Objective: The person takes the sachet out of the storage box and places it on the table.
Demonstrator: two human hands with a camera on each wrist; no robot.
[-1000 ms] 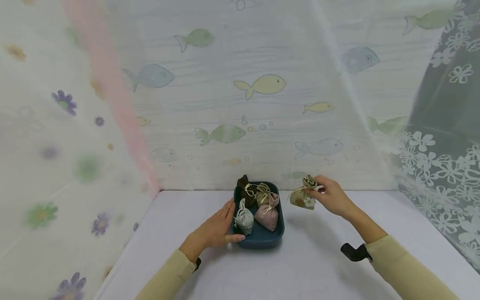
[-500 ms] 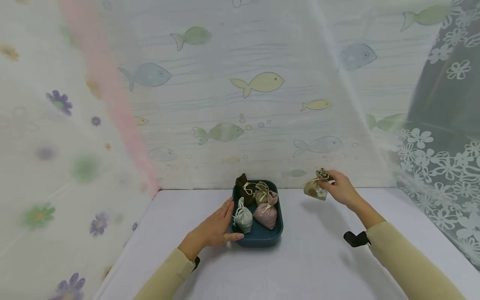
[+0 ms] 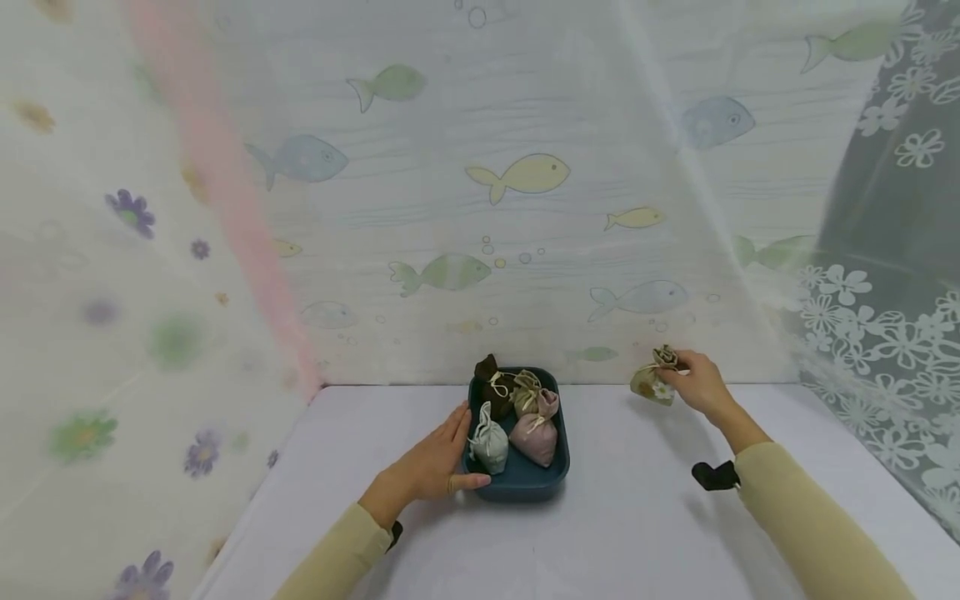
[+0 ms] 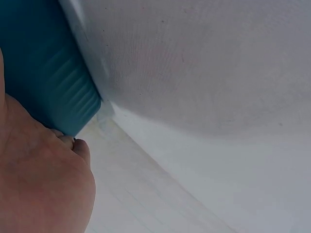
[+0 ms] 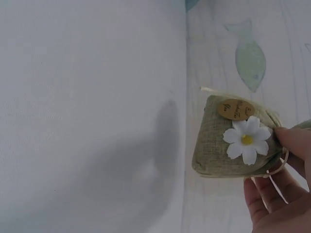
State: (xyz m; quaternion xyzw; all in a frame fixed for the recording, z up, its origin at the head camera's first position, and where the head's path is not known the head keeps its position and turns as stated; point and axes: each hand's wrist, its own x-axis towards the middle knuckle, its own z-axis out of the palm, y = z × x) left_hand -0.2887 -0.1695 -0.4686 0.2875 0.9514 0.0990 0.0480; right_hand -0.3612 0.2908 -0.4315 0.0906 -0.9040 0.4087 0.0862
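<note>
In the head view my right hand [image 3: 703, 383] pinches the gathered neck of a green drawstring pouch [image 3: 651, 388] above the table's back right. The right wrist view shows a white flower and an oval brown label on the pouch [image 5: 214, 145]. My left hand [image 3: 427, 458] rests with straight fingers along the left side of a dark blue plastic tub [image 3: 521, 493], its thumb by the front left corner. Inside the tub sit a dark brown pouch [image 3: 495, 398], another green pouch [image 3: 527, 392], a pale grey-blue pouch [image 3: 491, 446] and a pink pouch [image 3: 534, 440].
A white cloth [image 3: 600, 533] covers the table. Behind it hangs a curtain [image 3: 525, 325] printed with fish, close to the table's back edge. A flowered curtain [image 3: 150, 333] stands on the left, and a lacy sheer one [image 3: 885, 333] on the right.
My right hand has carried the green pouch rightward and slightly back, farther from the tub. The left hand and the tub have stayed in place.
</note>
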